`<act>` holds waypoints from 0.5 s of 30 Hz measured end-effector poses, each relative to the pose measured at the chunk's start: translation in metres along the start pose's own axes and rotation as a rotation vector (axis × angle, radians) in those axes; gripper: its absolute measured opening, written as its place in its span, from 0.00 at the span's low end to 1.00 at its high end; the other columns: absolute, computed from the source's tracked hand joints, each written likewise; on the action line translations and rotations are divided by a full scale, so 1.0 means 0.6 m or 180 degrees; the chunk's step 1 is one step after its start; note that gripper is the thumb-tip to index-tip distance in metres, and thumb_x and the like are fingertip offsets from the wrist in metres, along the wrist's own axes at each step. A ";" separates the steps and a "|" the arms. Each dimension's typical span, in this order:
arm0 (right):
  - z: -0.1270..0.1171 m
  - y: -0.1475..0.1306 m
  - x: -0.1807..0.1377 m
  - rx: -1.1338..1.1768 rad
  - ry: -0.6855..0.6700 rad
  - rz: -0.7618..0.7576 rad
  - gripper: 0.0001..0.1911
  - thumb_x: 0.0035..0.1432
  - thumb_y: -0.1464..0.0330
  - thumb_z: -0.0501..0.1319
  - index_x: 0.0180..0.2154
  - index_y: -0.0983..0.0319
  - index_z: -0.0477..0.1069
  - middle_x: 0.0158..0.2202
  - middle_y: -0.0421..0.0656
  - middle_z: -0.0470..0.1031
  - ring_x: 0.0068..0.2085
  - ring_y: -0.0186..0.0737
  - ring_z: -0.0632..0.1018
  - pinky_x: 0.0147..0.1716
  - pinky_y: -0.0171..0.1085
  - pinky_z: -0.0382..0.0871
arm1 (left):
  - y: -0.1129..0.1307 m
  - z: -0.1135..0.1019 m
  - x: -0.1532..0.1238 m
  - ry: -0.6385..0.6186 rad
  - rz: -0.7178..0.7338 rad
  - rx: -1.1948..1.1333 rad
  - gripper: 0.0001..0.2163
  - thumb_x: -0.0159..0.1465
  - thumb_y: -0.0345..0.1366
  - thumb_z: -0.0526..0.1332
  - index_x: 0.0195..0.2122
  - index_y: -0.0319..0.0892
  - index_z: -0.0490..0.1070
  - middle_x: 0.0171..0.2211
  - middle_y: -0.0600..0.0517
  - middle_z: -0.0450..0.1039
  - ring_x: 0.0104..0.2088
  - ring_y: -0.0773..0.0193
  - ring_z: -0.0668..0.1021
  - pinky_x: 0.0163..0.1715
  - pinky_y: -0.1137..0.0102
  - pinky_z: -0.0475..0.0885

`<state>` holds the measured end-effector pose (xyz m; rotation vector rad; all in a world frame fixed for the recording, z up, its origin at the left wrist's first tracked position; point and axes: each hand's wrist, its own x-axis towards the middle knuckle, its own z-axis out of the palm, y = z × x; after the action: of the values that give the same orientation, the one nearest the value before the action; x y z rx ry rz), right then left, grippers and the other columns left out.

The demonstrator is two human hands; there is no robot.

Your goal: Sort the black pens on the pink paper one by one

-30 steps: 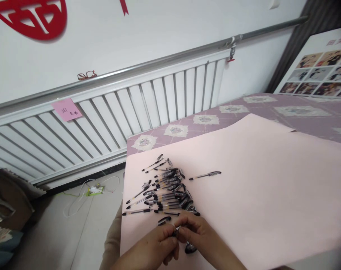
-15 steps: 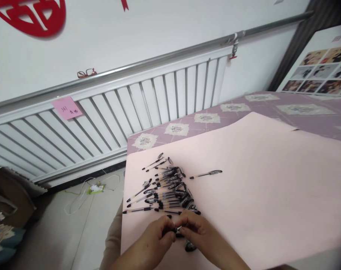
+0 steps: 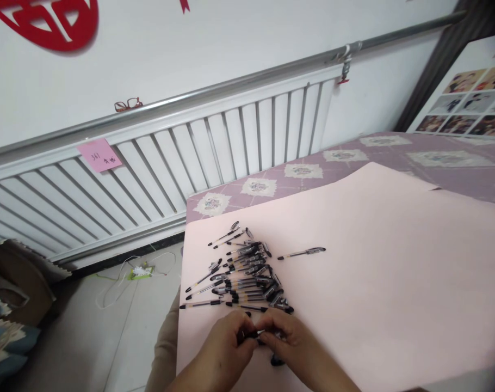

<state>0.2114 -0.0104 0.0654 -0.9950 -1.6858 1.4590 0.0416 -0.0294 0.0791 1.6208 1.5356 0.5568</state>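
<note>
At the near edge of the pens, my left hand (image 3: 230, 342) is closed in a pinch on a pen (image 3: 248, 334), of which only a dark bit shows between the fingers. My right hand (image 3: 288, 333) meets it fingertip to fingertip, pinching the pen's other end, where a small pale part peeps out. Most of the pen is hidden by my fingers. A dark rounded pen piece (image 3: 276, 360) lies partly under my right hand. Just beyond both hands spreads a pile of black and clear pens (image 3: 251, 283), several of them uncapped with loose caps among them.
One capped pen (image 3: 302, 253) lies apart, right of the pile. Pink paper (image 3: 373, 272) covers the table over a purple patterned cloth (image 3: 300, 171). Behind stands a white radiator (image 3: 198, 147) with a pink note (image 3: 99, 155); glasses (image 3: 128, 104) rest on its pipe.
My hands stay together in nearly the same place, with the fingers shifted slightly. More of the dark pen shows between them, and less of the dark piece under my right hand.
</note>
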 end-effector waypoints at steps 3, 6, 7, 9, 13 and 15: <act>-0.001 0.002 0.000 -0.0284 0.0070 -0.0110 0.07 0.55 0.71 0.58 0.33 0.58 0.73 0.34 0.38 0.75 0.38 0.38 0.74 0.40 0.38 0.67 | -0.004 0.002 0.000 0.0098 0.0076 0.0055 0.04 0.52 0.29 0.57 0.29 0.41 0.68 0.27 0.53 0.69 0.29 0.64 0.70 0.29 0.72 0.61; -0.002 0.005 0.000 -0.0649 0.0105 -0.0264 0.06 0.56 0.68 0.57 0.33 0.57 0.73 0.34 0.39 0.74 0.38 0.39 0.73 0.40 0.38 0.66 | -0.006 0.002 0.001 0.0174 0.0199 0.0187 0.03 0.52 0.29 0.58 0.28 0.41 0.68 0.27 0.53 0.69 0.30 0.64 0.70 0.29 0.72 0.60; -0.002 0.007 0.000 -0.0762 0.0107 -0.0329 0.06 0.57 0.67 0.57 0.33 0.57 0.72 0.34 0.39 0.74 0.38 0.39 0.73 0.40 0.38 0.66 | -0.007 0.002 0.001 0.0190 0.0260 0.0242 0.03 0.52 0.29 0.58 0.28 0.42 0.69 0.27 0.53 0.69 0.30 0.64 0.70 0.29 0.72 0.60; -0.002 0.009 -0.001 -0.0959 0.0104 -0.0439 0.06 0.58 0.66 0.56 0.32 0.57 0.71 0.33 0.39 0.73 0.38 0.38 0.72 0.39 0.37 0.65 | -0.007 0.002 0.000 0.0195 0.0360 0.0338 0.03 0.53 0.29 0.58 0.29 0.42 0.69 0.28 0.53 0.70 0.31 0.63 0.70 0.30 0.71 0.60; -0.001 0.007 -0.004 -0.1319 0.0059 -0.0469 0.08 0.60 0.64 0.53 0.31 0.57 0.68 0.34 0.39 0.71 0.38 0.38 0.71 0.38 0.36 0.64 | -0.004 0.000 -0.003 0.0141 0.0541 0.0523 0.05 0.55 0.28 0.57 0.31 0.43 0.70 0.32 0.50 0.70 0.34 0.61 0.70 0.33 0.70 0.60; 0.000 0.004 -0.005 -0.1541 0.0033 -0.0421 0.09 0.61 0.63 0.52 0.30 0.58 0.66 0.33 0.40 0.70 0.36 0.37 0.71 0.36 0.35 0.64 | -0.001 0.000 -0.005 0.0139 0.0615 0.0629 0.05 0.56 0.29 0.56 0.31 0.43 0.70 0.32 0.50 0.70 0.35 0.61 0.71 0.34 0.70 0.61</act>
<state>0.2130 -0.0126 0.0631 -1.1083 -2.1069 0.9755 0.0407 -0.0325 0.0794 1.9341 1.5137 0.5613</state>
